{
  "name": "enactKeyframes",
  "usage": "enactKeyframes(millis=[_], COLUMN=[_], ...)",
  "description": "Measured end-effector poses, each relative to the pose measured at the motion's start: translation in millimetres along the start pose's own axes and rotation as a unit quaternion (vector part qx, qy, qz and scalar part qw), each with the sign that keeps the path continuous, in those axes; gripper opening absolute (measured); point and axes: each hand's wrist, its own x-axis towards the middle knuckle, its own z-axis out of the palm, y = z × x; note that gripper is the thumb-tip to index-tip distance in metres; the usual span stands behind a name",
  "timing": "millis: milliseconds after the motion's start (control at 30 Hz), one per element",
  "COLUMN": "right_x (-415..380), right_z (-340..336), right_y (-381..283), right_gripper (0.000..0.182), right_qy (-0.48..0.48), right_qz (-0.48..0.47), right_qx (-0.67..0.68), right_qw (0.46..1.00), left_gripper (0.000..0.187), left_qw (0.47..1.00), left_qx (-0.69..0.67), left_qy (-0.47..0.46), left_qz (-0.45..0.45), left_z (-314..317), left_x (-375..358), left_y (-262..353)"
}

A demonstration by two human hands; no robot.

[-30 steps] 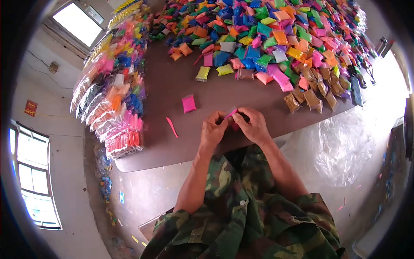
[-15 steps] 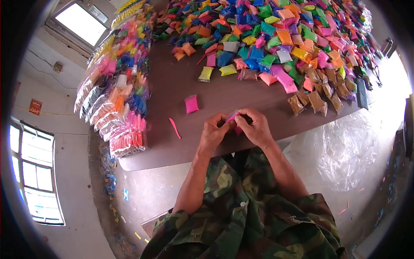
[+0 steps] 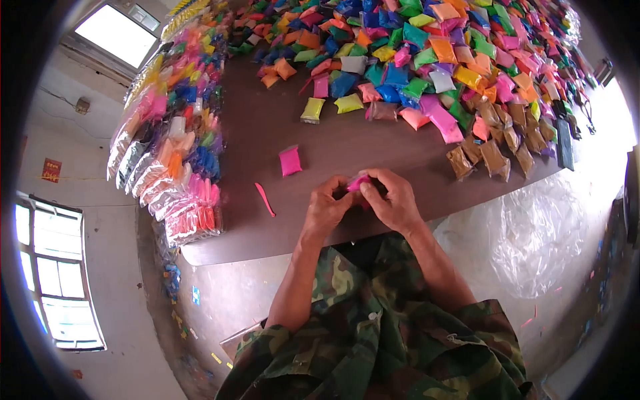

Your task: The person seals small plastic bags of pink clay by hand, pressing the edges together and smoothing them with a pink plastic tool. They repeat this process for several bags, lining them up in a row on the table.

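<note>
Brown table [image 3: 250,140], pink packet [image 3: 358,182] — mostly behind fingers [image 3: 385,177]

Seemingly no legible text.

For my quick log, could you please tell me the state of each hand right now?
Left hand: closed on a pink packet.
Right hand: closed on the same pink packet.

The person wears a loose shirt [image 3: 373,360] of camouflage cloth, with uneven, rounded patches of green, brown, tan and black. On its front there is one small, pale, round button [image 3: 373,316]. The left sleeve [image 3: 260,347] and the right sleeve [image 3: 490,323] have the same pattern and end near the elbows. The left hand [image 3: 327,205] and the right hand [image 3: 395,200] are bare.
</note>
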Motion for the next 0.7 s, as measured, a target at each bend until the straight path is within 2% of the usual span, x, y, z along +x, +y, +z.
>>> enactKeyframes(millis=[67,167,267,367,467,567,700], right_x=[1,1,2,1,0,-1,-1], right_z=[2,2,0,2,2,0,2], right_y=[5,6,4,12,7,3,1], right_gripper=[0.029,0.032,0.032,0.035,0.036,0.037,0.034], right_qy=[0.001,-0.015,-0.015,-0.004,-0.023,-0.048,-0.026], right_qz=[-0.044,-0.010,0.014,0.053,0.020,0.057,-0.001], right_qx=[-0.062,-0.058,0.013,0.058,-0.003,-0.004,-0.037], right_qw=[0.997,0.998,1.000,0.997,1.000,0.997,0.999], left_gripper=[0.016,0.016,0.019,0.026,0.030,0.023,0.019], left_qw=[0.998,0.998,0.998,0.995,0.999,0.997,0.998], left_qx=[-0.055,-0.056,-0.060,-0.085,0.035,0.072,0.055], left_qy=[0.018,0.023,0.012,-0.013,0.009,0.003,0.026], left_qz=[0.022,0.021,0.019,-0.042,-0.035,-0.022,-0.033], left_z=[-3,0,-1,-5,-3,-3,2], left_x=[3,-1,0,-4,-3,0,4], left_y=[-15,-7,-1,21,28,31,25])
